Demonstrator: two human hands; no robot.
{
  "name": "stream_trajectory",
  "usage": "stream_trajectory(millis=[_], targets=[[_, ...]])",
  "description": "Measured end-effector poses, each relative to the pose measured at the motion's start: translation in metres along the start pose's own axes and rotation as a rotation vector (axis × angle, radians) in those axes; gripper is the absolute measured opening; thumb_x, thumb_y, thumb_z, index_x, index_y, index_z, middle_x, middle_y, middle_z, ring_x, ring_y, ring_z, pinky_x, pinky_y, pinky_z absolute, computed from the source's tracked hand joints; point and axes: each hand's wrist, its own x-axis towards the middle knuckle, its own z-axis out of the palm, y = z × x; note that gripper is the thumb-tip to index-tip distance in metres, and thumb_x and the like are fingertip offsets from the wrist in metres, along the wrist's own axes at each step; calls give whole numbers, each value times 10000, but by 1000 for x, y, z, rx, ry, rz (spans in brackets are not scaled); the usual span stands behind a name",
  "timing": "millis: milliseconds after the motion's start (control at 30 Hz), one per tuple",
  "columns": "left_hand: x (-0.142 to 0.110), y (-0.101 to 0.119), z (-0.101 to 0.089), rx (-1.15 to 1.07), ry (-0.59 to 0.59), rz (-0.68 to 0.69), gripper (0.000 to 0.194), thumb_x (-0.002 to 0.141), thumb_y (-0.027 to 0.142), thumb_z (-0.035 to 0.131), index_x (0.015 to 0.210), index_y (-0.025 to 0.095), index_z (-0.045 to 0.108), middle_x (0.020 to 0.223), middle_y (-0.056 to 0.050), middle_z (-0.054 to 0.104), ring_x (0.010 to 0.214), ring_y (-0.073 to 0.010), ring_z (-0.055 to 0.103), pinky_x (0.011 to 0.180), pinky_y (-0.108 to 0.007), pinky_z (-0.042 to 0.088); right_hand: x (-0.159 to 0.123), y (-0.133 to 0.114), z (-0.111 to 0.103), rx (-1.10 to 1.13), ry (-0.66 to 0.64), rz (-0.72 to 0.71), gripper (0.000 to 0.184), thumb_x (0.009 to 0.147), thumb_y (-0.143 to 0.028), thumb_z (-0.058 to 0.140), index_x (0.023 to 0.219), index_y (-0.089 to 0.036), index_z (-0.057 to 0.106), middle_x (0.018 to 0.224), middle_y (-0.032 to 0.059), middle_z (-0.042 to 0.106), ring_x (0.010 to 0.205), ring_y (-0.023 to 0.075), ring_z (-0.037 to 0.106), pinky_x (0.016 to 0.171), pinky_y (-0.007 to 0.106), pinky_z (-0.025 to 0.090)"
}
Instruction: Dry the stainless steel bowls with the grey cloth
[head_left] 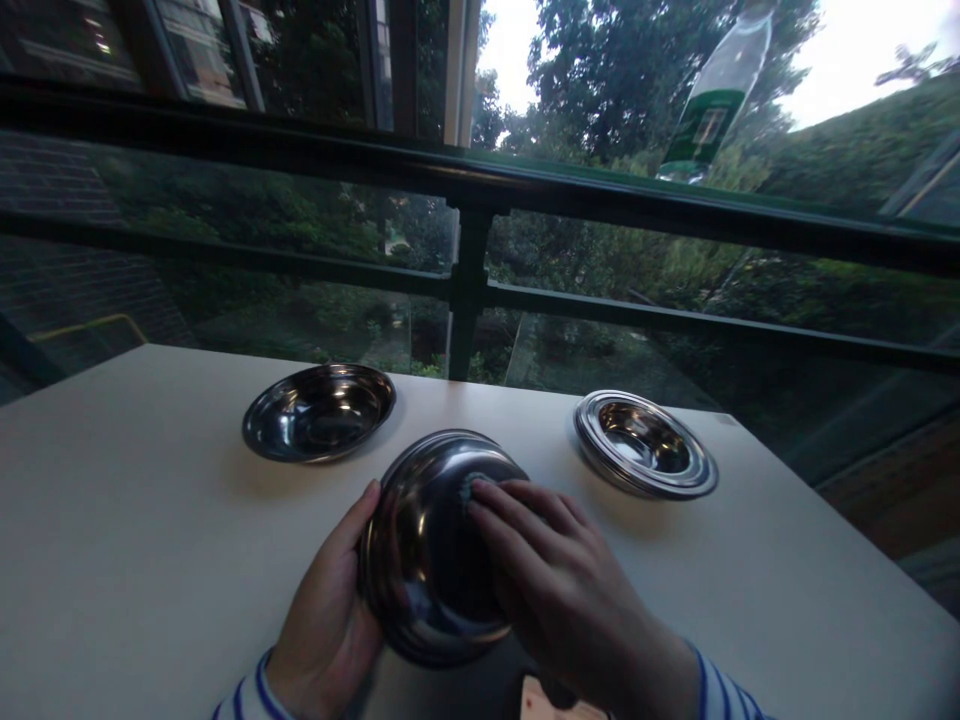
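My left hand (334, 610) is closed on the rim of a shiny stainless steel bowl (420, 530), thumb along its side. The bowl is tilted above the table, its rounded outside and base turned towards me. My right hand (559, 570) lies over the base with its fingers bent together. Under those fingertips shows the edge of a small grey-green pad (468, 490), pressed to the metal; most of it is hidden by the fingers.
On the white table (135, 540), a wide steel bowl (319, 415) stands back left and a stack of steel bowls (645, 445) back right. A pinkish card-like thing (551, 700) lies at the near edge. Behind, a plastic bottle (709, 115) stands on a dark green railing (300, 150).
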Motion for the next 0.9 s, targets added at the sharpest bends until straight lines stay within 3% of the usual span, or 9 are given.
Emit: stream_trajectory(millis=[133,333,600,800,900], targets=[[-1,0,3,-5,26,29,282,859,228,464,1000,89,665,782,-108,735,757,-235,695,735,-384,559,-2,6,3,4,-10,63,400,840,-136,445,1234,-94,495,1289,118,514,1089,268,453,840,427,441],[0,1,3,-21,3,-15,290,856,225,468,1005,69,662,780,-125,733,736,-245,696,733,-398,559,3,-14,-2,49,10,-121,323,863,-186,444,1154,-108,561,1236,69,570,1035,247,493,767,383,468],[0,0,3,-1,34,71,265,858,202,465,1003,94,658,793,-98,737,762,-223,694,749,-373,556,-1,4,0,28,-24,68,375,844,-138,437,1211,-109,508,1293,89,513,1080,264,455,855,419,430],[-1,1,2,-4,2,20,278,858,223,467,996,81,662,781,-111,735,757,-237,695,755,-392,552,0,-4,-1,82,-6,-54,369,826,-188,493,1184,-106,526,1274,81,534,1077,264,457,826,405,444],[-1,3,4,-1,20,46,272,861,220,461,989,99,669,747,-90,736,741,-227,697,745,-377,556,-1,2,-1,50,-24,2,391,826,-168,488,1213,-116,505,1295,78,514,1101,257,444,861,411,427]])
